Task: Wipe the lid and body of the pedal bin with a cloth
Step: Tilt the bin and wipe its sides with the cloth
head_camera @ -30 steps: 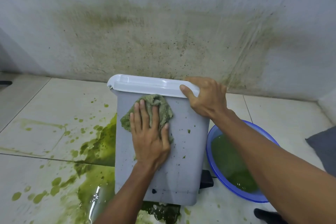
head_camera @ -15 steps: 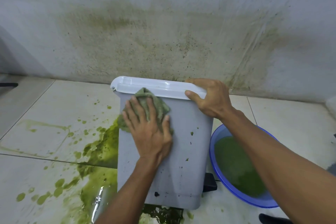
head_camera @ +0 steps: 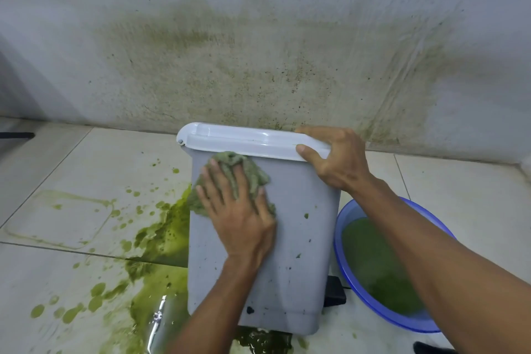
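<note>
We saw a blue basin (head_camera: 338, 250) of green water just right of the grey pedal bin (head_camera: 298, 238), a green spill (head_camera: 161, 238) at its left and a stained wall (head_camera: 258, 66) behind. Our right hand (head_camera: 336, 158) gripped the white lid (head_camera: 247, 141) at its corner. Our left hand (head_camera: 238, 215) lay flat, fingers spread, pressing the cloth (head_camera: 230, 169) high on the bin's front — nearer its left edge than a second before.

Left hand (head_camera: 241, 215) is sliding the cloth (head_camera: 230, 172) toward 10 o'clock on the bin body (head_camera: 301, 238); cloth is now reaching the lid (head_camera: 244, 141) rim and overhanging the body's 9 o'clock edge.
</note>
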Demonstrator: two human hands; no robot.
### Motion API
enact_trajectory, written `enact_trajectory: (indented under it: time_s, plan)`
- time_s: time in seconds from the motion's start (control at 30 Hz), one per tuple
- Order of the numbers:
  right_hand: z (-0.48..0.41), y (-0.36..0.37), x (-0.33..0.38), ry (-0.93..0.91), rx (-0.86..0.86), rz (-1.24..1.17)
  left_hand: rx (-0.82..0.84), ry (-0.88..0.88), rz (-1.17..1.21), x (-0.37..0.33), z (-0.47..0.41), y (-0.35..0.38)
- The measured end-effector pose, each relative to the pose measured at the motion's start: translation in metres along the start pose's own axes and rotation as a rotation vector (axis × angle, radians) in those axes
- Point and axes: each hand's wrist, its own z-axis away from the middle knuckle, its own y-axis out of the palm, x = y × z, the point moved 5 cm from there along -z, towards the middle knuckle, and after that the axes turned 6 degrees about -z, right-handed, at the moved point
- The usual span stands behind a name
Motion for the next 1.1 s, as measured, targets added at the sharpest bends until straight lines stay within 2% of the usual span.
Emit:
enact_trajectory:
  time_s: [0.07, 0.13, 0.2, 0.27, 0.37, 0.43, 0.5, 0.63, 0.7, 0.73, 0.87, 0.93, 1.0, 1.1]
  plan:
    - [0.0, 0.0, -0.001, 0.009, 0.006, -0.013, 0.017, 0.151, 0.044, -0.039, 0.016, 0.006]
    - [0.0, 0.0, 0.0, 0.01, 0.016, -0.019, 0.062, 0.38, 0.063, -0.069, 0.039, 0.013]
    - [0.0, -0.001, 0.0, 0.006, 0.05, -0.019, 0.064, 0.525, 0.065, -0.073, 0.046, 0.017]
    - [-0.001, -0.003, -0.002, 0.006, 0.1, -0.01, 0.032, 0.514, 0.061, -0.064, 0.039, 0.016]
    - [-0.003, -0.004, -0.005, 0.02, 0.131, -0.024, 0.002, 0.397, 0.044, -0.059, 0.027, 0.015]
    - [-0.001, -0.003, -0.005, 0.011, 0.119, -0.034, 0.018, 0.427, 0.028, -0.069, 0.032, 0.018]
    - [0.0, -0.002, -0.006, 0.008, 0.102, -0.033, 0.038, 0.533, 0.04, -0.071, 0.047, 0.02]
    - [0.002, -0.002, -0.006, 0.02, 0.08, -0.027, 0.136, 0.901, 0.071, -0.039, 0.111, 0.022]
    - [0.004, -0.003, -0.003, 0.014, 0.073, -0.021, 0.172, 1.019, 0.052, -0.025, 0.123, 0.021]
    - [0.005, -0.003, -0.001, 0.01, 0.071, -0.02, 0.16, 1.02, 0.059, -0.024, 0.116, 0.02]
    - [0.005, -0.003, -0.002, 0.03, 0.074, -0.019, 0.071, 0.81, 0.105, -0.049, 0.05, 0.013]
    - [0.004, -0.003, -0.003, 0.042, 0.073, -0.025, 0.076, 0.773, 0.109, -0.063, 0.037, 0.012]
    - [0.003, -0.002, -0.003, 0.047, 0.075, -0.031, 0.095, 0.825, 0.107, -0.064, 0.046, 0.012]
    - [0.003, -0.001, -0.004, 0.051, 0.071, -0.02, 0.183, 1.031, 0.112, -0.047, 0.099, 0.017]
